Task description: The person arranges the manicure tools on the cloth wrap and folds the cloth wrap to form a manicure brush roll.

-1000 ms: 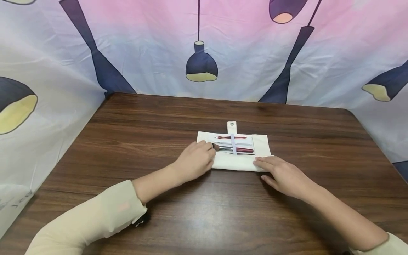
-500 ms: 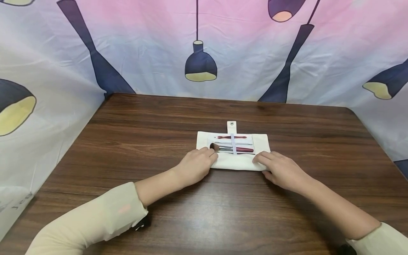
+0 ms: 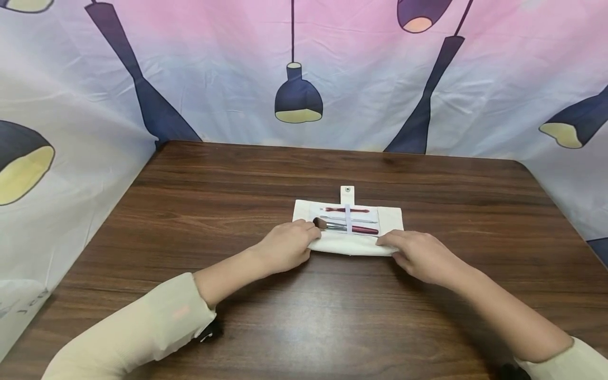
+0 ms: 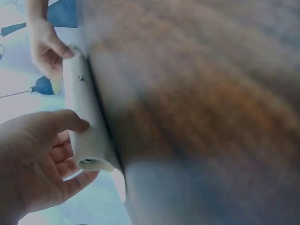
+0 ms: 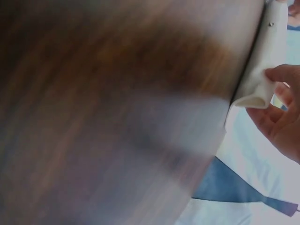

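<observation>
A cream fabric brush roll [image 3: 391,216] lies on the table, its near side rolled into a fold [image 3: 349,245]. Inside, a white elastic band [image 3: 349,216] crosses a makeup brush [image 3: 363,230] with a dark red handle, a thin silver tool [image 3: 361,219] and a slim red-brown tool [image 3: 351,210]. My left hand [image 3: 287,245] grips the fold's left end; the left wrist view shows the thumb on top and fingers beyond. At the right end my right hand [image 3: 423,256] pinches the fold, thumb against it in the right wrist view. A strap [image 3: 348,195] with a metal snap points away from me.
The brown wooden table [image 3: 228,184] reaches back to a hanging cloth [image 3: 228,79] printed with lamps. Cloth also hangs along the left and right sides. A metal snap [image 4: 80,78] shows on the roll's outside in the left wrist view.
My left fingers have drawn back from the brush's bristles, which now show. My right fingers have closed on the fold's right end. The roll's far side and strap have shifted slightly toward me.
</observation>
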`<state>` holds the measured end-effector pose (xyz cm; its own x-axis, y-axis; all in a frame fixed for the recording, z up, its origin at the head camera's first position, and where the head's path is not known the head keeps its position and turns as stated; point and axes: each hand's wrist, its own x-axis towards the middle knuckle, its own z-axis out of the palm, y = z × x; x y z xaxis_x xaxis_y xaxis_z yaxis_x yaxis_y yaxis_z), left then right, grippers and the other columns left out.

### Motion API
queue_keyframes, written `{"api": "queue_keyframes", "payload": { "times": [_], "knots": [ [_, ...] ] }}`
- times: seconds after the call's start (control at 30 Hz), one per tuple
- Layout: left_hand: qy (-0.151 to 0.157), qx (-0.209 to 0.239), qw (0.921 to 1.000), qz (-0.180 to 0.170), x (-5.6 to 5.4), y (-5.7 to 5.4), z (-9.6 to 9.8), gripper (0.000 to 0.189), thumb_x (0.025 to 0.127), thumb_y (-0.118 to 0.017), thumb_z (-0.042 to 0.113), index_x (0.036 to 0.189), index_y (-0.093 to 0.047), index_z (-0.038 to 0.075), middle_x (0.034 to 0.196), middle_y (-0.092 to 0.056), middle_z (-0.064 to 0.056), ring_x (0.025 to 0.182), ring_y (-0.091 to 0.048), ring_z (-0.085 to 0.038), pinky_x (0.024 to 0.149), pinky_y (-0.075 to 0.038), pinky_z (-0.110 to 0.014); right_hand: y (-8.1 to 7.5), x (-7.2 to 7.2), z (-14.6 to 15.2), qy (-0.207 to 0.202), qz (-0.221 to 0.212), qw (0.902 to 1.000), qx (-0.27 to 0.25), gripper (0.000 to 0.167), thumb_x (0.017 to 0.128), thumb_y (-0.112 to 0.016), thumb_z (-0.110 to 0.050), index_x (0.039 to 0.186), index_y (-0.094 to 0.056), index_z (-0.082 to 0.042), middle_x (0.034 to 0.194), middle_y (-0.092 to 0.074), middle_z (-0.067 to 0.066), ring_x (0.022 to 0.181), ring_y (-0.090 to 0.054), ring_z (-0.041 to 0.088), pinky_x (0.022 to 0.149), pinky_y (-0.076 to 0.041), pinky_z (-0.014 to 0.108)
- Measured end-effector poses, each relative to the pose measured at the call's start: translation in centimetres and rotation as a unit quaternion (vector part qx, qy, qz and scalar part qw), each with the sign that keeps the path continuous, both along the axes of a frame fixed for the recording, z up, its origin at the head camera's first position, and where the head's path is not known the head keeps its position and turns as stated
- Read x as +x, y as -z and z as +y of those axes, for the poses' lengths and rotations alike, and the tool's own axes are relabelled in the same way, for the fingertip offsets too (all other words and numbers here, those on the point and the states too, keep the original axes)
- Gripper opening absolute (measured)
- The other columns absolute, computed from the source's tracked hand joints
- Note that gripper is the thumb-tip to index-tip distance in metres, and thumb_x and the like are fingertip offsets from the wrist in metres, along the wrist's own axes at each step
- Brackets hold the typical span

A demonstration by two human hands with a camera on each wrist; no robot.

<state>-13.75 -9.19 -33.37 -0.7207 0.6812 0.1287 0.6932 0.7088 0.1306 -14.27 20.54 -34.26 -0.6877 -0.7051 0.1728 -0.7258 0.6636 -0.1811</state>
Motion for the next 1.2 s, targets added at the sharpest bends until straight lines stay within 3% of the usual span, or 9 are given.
{"api": "queue_keyframes", "payload": {
  "times": [0.13,0.27,0.37,0.43,0.6,0.73,0.83,1.07,1.2],
  "knots": [
    [-0.001,0.005,0.9969,-0.078,0.0,-0.8,-0.3,0.029,0.077,-0.066,0.006,0.107,-0.063,0.007,0.104,-0.062,-0.001,0.092,-0.056,-0.014,0.077,-0.047,-0.033,-0.5,0.5,0.5,0.014,-0.068,0.9971,-0.03,0.034,0.079,-0.065,0.003,0.109,-0.063,-0.015,0.1,-0.064,-0.004,0.077,-0.056,0.008,0.067,-0.046,0.034],
    [0.003,0.022,0.9905,-0.136,0.1,-1.5,-0.6,0.03,0.078,-0.064,0.007,0.108,-0.064,0.008,0.112,-0.061,0.0,0.092,-0.054,-0.012,0.079,-0.046,-0.033,-0.9,0.8,1.0,0.02,-0.152,0.9865,-0.059,0.03,0.085,-0.061,-0.002,0.111,-0.061,-0.018,0.087,-0.061,-0.009,0.065,-0.047,0.003,0.062,-0.042,0.028],
    [0.007,0.034,0.9847,-0.171,0.1,-1.8,-0.8,0.027,0.079,-0.063,0.007,0.106,-0.065,0.009,0.109,-0.061,0.001,0.084,-0.052,-0.011,0.074,-0.044,-0.03,-1.2,0.8,1.4,0.009,-0.227,0.9704,-0.083,0.027,0.089,-0.058,-0.004,0.112,-0.06,-0.016,0.081,-0.058,-0.008,0.062,-0.046,0.004,0.058,-0.041,0.025],
    [0.01,0.042,0.9792,-0.198,0.1,-2.0,-1.0,0.025,0.08,-0.062,0.007,0.105,-0.066,0.01,0.104,-0.062,0.003,0.077,-0.05,-0.009,0.071,-0.043,-0.027,-1.2,0.7,1.7,0.0,-0.276,0.956,-0.101,0.024,0.09,-0.056,-0.006,0.112,-0.059,-0.014,0.086,-0.059,-0.004,0.067,-0.05,0.006,0.058,-0.043,0.025],
    [0.027,0.061,0.9648,-0.254,0.0,-2.3,-1.4,0.02,0.081,-0.061,0.007,0.1,-0.067,0.01,0.086,-0.06,0.007,0.067,-0.048,-0.007,0.064,-0.043,-0.024,-1.2,0.6,2.2,-0.026,-0.354,0.9247,-0.138,0.022,0.093,-0.053,-0.009,0.114,-0.058,-0.008,0.102,-0.058,0.003,0.085,-0.054,0.012,0.071,-0.044,0.026],
    [0.03,0.064,0.9596,-0.272,-0.1,-2.6,-1.4,0.014,0.081,-0.061,0.007,0.094,-0.066,0.011,0.082,-0.058,0.006,0.068,-0.049,-0.007,0.064,-0.042,-0.024,-1.0,0.4,2.3,-0.04,-0.389,0.9059,-0.163,0.023,0.093,-0.05,-0.005,0.114,-0.057,-0.003,0.103,-0.06,0.005,0.09,-0.055,0.013,0.076,-0.045,0.026],
    [0.021,0.064,0.9589,-0.276,-0.2,-2.7,-1.4,0.014,0.081,-0.06,0.007,0.094,-0.065,0.011,0.082,-0.059,0.004,0.068,-0.049,-0.009,0.063,-0.042,-0.024,-0.8,0.1,2.3,-0.034,-0.399,0.8984,-0.181,0.024,0.093,-0.049,-0.003,0.115,-0.057,0.003,0.101,-0.063,0.008,0.088,-0.057,0.01,0.075,-0.046,0.025],
    [0.003,0.072,0.9662,-0.247,-0.9,-2.4,-1.3,0.024,0.081,-0.057,0.009,0.103,-0.065,0.006,0.091,-0.063,0.002,0.071,-0.051,-0.009,0.065,-0.043,-0.023,-0.5,-0.5,2.3,0.02,-0.388,0.9038,-0.18,0.027,0.092,-0.051,-0.006,0.116,-0.058,0.006,0.108,-0.062,0.013,0.093,-0.056,0.007,0.076,-0.046,0.025],
    [-0.006,0.076,0.9666,-0.245,-1.3,-2.3,-1.3,0.026,0.083,-0.056,0.009,0.107,-0.064,0.003,0.095,-0.064,-0.001,0.07,-0.051,-0.009,0.063,-0.043,-0.023,-0.2,-0.7,2.2,0.041,-0.388,0.9024,-0.184,0.027,0.093,-0.051,-0.006,0.116,-0.058,0.005,0.107,-0.063,0.013,0.091,-0.057,0.009,0.075,-0.047,0.025]
  ]
}}
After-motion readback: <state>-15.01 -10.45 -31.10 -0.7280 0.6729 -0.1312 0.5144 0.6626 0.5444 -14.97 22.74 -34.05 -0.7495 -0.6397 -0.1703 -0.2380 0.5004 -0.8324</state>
